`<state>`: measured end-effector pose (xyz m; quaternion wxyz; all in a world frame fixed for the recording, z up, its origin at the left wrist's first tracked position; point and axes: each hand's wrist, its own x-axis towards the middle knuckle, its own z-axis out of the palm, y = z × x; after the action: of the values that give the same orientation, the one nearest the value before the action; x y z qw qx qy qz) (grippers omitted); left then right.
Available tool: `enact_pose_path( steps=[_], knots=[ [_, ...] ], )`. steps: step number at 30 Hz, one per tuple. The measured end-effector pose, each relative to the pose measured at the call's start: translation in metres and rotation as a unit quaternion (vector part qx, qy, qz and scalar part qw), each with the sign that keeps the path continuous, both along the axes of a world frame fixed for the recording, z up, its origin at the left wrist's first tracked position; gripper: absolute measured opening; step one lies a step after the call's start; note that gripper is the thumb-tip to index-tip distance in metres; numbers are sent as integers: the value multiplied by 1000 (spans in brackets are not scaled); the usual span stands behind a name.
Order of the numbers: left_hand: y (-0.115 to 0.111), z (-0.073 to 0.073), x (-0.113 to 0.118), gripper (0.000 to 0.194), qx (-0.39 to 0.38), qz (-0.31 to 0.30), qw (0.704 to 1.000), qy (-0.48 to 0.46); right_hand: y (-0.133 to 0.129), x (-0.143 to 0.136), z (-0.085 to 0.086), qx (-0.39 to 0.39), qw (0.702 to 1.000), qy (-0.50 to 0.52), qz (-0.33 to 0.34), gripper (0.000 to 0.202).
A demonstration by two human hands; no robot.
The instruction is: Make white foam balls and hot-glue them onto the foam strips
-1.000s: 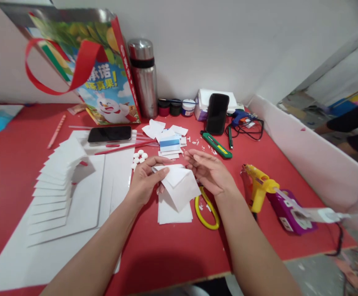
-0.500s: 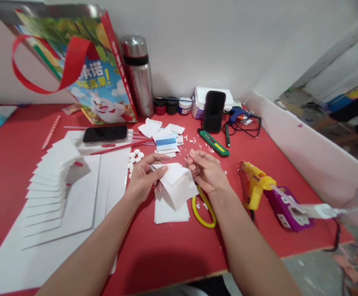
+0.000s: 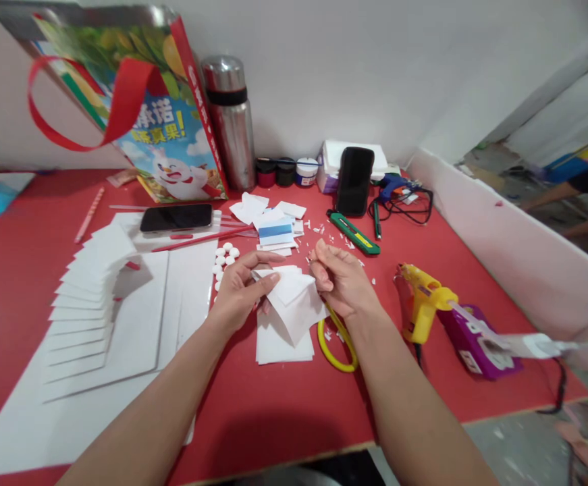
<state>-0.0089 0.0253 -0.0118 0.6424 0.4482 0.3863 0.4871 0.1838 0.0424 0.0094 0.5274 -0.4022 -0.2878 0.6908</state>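
My left hand [image 3: 243,287] pinches a folded white paper piece [image 3: 298,312] between thumb and fingers, over the middle of the red table. On the right of that paper, my right hand [image 3: 338,273] has thumb and fingertips pressed together; whatever they may hold is too small to make out. Beneath the held piece lies a stack of white paper squares [image 3: 283,351]. Yellow scissor handles [image 3: 335,358] stick out beside the right wrist. Small white round pieces [image 3: 219,260] lie left of my left hand, and cut papers [image 3: 276,233] are just beyond both hands.
White stepped cards [image 3: 78,320] stand on a board at left. A phone [image 3: 176,217], a bag [image 3: 172,135] and a steel flask [image 3: 230,125] are behind. Rightward lie a green cutter [image 3: 353,233], a yellow glue gun [image 3: 425,300] and a purple box [image 3: 480,347]. A person's arm [image 3: 551,192] shows far right.
The whole view has shifted slightly. My right hand's fingertips have lifted a little and turned beside the paper, while my left hand keeps its hold.
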Motion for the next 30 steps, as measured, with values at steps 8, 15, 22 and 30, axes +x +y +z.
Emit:
enact_pose_path(
  steps=[8, 15, 22, 30],
  knots=[
    [2, -4, -1, 35, 8, -2, 1000, 3, 1, 2, -5, -2, 1000, -5, -13, 29],
    [3, -3, -1, 36, 4, 6, 1000, 8, -4, -4, -3, 89, 991, -104, -5, 23],
    [5, 2, 2, 35, 0, 25, 1000, 7, -11, -5, 7, 47, 959, -260, 104, 33],
    [5, 1, 2, 34, -13, 1, 1000, -6, -11, -1, 9, 37, 967, -237, 90, 36]
  ],
)
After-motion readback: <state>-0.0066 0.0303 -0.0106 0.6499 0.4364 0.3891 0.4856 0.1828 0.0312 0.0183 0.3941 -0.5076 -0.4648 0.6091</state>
